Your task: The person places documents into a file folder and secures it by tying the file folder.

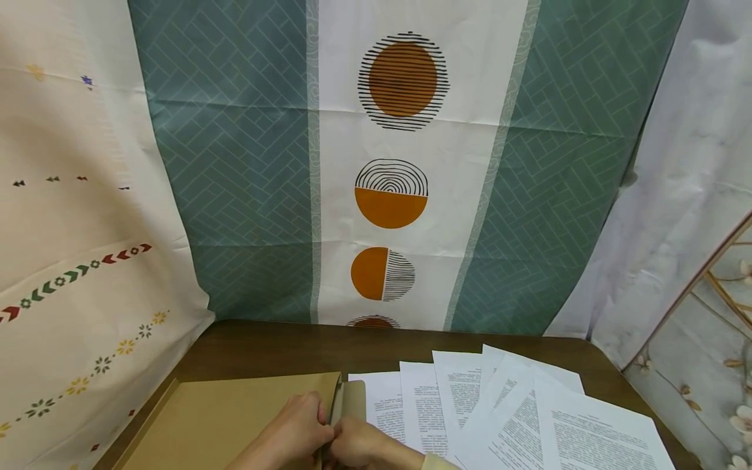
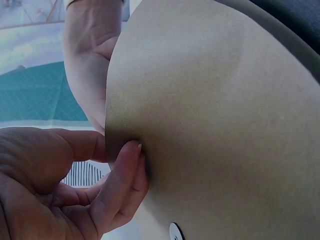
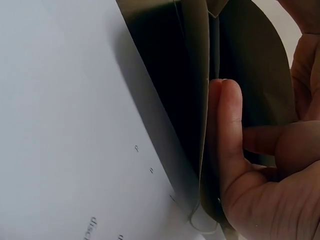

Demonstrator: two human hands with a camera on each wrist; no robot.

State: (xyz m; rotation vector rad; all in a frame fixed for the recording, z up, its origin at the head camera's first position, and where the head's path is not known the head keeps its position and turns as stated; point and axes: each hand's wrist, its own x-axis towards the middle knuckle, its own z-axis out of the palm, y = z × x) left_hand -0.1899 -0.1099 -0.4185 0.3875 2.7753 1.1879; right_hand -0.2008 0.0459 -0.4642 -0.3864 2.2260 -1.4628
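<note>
A brown kraft-paper document envelope (image 1: 235, 411) lies on the left of the table, its mouth and flap (image 1: 354, 399) at the right end. My left hand (image 1: 299, 424) is at the mouth; in the left wrist view its thumb and fingers pinch the curved edge of the flap (image 2: 210, 100). Below that spot is a round white fastener disc (image 2: 175, 231). My right hand (image 3: 270, 175) grips at the opening, fingers upright along the inner side of a panel (image 3: 204, 110), thumb drawn toward them. A thin string (image 3: 204, 229) loops beneath. The envelope's inside is dark.
Several printed sheets (image 1: 458, 391) lie fanned and overlapping on the dark wooden table (image 1: 264, 346), right beside the envelope. Patterned cloth (image 1: 388, 228) hangs behind the table, with more cloth along the left and right sides.
</note>
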